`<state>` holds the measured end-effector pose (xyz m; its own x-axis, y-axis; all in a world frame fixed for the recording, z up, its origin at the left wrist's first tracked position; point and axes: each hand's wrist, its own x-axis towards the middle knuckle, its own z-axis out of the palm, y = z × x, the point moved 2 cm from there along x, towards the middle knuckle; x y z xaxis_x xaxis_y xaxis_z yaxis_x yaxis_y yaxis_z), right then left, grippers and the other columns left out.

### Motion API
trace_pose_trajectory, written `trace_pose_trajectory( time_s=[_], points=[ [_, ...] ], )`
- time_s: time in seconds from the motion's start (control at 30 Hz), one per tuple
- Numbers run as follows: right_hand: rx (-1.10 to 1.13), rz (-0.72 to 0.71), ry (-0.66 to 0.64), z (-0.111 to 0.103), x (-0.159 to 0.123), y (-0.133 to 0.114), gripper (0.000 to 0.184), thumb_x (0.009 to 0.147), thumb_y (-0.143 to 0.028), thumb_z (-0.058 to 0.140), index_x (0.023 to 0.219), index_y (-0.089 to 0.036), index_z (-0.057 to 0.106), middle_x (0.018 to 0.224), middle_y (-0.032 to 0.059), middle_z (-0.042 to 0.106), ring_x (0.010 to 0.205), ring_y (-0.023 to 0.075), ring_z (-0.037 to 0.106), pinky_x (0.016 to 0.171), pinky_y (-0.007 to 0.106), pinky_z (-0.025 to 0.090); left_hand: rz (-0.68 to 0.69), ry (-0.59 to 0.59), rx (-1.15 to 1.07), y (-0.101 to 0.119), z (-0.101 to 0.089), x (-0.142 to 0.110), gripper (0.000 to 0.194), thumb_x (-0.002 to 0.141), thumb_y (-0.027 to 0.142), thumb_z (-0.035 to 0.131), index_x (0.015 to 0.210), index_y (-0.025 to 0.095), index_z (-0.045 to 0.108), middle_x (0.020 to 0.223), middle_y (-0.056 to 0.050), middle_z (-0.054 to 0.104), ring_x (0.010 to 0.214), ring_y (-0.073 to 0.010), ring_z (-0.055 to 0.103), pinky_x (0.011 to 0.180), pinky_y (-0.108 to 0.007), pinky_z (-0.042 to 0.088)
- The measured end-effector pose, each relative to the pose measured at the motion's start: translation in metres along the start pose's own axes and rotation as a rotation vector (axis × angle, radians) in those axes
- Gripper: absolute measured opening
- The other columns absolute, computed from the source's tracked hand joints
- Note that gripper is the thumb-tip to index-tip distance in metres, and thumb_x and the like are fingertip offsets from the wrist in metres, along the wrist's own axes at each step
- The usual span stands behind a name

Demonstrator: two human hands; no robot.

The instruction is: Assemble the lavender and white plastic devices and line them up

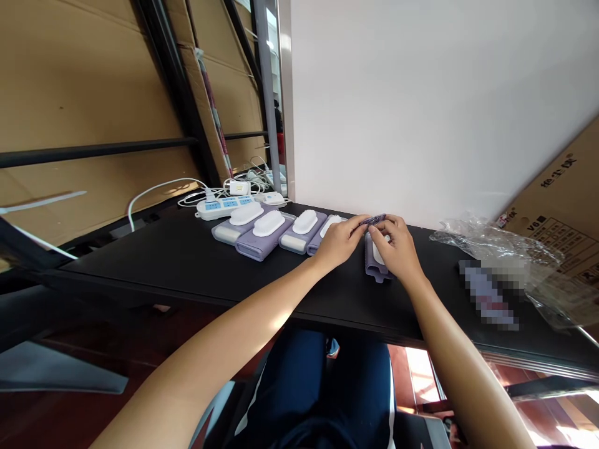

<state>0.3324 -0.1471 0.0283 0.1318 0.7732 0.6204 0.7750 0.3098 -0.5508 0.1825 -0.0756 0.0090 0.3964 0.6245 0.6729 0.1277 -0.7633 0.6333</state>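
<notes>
A purple soft pack with a white lid, like a wet-wipes pack (374, 272), lies on the black table between my hands. My left hand (337, 242) is closed, its fingertips pinching the dark crinkled film at the pack's far end. My right hand (395, 246) grips the same end, thumb and fingers bent over the film and partly covering the white lid. To the left, several similar purple packs lie side by side, including a front wipes pack (261, 242) and another wipes pack (299, 233). My left hand partly hides the nearest one.
A white power strip (229, 206) with tangled cables stands at the back left. Clear plastic film (496, 243) and a blurred-out item (489, 296) lie on the black table (187, 268) at right. A cardboard box (556, 212) leans there. A white panel (421, 106) stands behind.
</notes>
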Motion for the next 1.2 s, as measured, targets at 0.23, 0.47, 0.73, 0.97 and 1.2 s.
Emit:
trace_pose_trajectory(
  time_s=[0.23, 0.47, 0.73, 0.97, 1.2],
  points=[
    [0.028, 0.033, -0.035, -0.004, 0.001, 0.001, 0.021, 0.092, -0.044, 0.061, 0.096, -0.025, 0.067, 0.106, 0.0047, 0.068, 0.087, 0.0201, 0.064, 0.079, 0.034, 0.046, 0.06, 0.057, 0.121, 0.003, -0.002, -0.001, 0.031, 0.102, 0.027, 0.052, 0.127, 0.023, 0.07, 0.116, -0.003, 0.078, 0.098, -0.0191, 0.075, 0.086, -0.029, 0.054],
    [-0.02, 0.1, -0.052, -0.001, -0.001, -0.003, 0.022, 0.091, -0.048, 0.063, 0.093, -0.027, 0.059, 0.067, -0.0054, 0.055, 0.063, 0.0156, 0.052, 0.065, 0.029, 0.037, 0.041, 0.162, 0.095, 0.008, -0.004, 0.0, 0.022, 0.095, 0.023, 0.06, 0.112, 0.021, 0.074, 0.101, -0.001, 0.08, 0.081, -0.0134, 0.07, 0.073, -0.024, 0.051],
    [0.162, 0.044, -0.097, -0.004, -0.003, -0.002, 0.022, 0.094, -0.049, 0.059, 0.096, -0.027, 0.061, 0.069, -0.0045, 0.059, 0.063, 0.0153, 0.053, 0.063, 0.028, 0.038, 0.05, 0.155, 0.126, 0.011, -0.005, 0.0, 0.017, 0.097, 0.025, 0.058, 0.108, 0.021, 0.07, 0.093, -0.001, 0.075, 0.079, -0.0141, 0.065, 0.069, -0.025, 0.048],
    [0.475, 0.099, -0.194, -0.005, -0.001, -0.001, 0.024, 0.095, -0.051, 0.058, 0.096, -0.026, 0.059, 0.068, -0.0036, 0.066, 0.063, 0.0152, 0.059, 0.065, 0.028, 0.045, 0.127, 0.138, 0.21, 0.009, -0.001, -0.002, 0.019, 0.102, 0.025, 0.048, 0.114, 0.018, 0.062, 0.101, -0.007, 0.072, 0.095, -0.0195, 0.066, 0.084, -0.031, 0.05],
    [0.404, 0.115, -0.07, -0.006, -0.001, 0.0, 0.032, 0.099, -0.056, 0.047, 0.105, -0.027, 0.06, 0.074, -0.0021, 0.064, 0.066, 0.016, 0.059, 0.067, 0.029, 0.047, 0.038, 0.099, 0.15, 0.008, -0.001, -0.003, 0.02, 0.102, 0.026, 0.048, 0.115, 0.02, 0.061, 0.103, -0.007, 0.073, 0.098, -0.0203, 0.067, 0.087, -0.032, 0.05]
  ],
)
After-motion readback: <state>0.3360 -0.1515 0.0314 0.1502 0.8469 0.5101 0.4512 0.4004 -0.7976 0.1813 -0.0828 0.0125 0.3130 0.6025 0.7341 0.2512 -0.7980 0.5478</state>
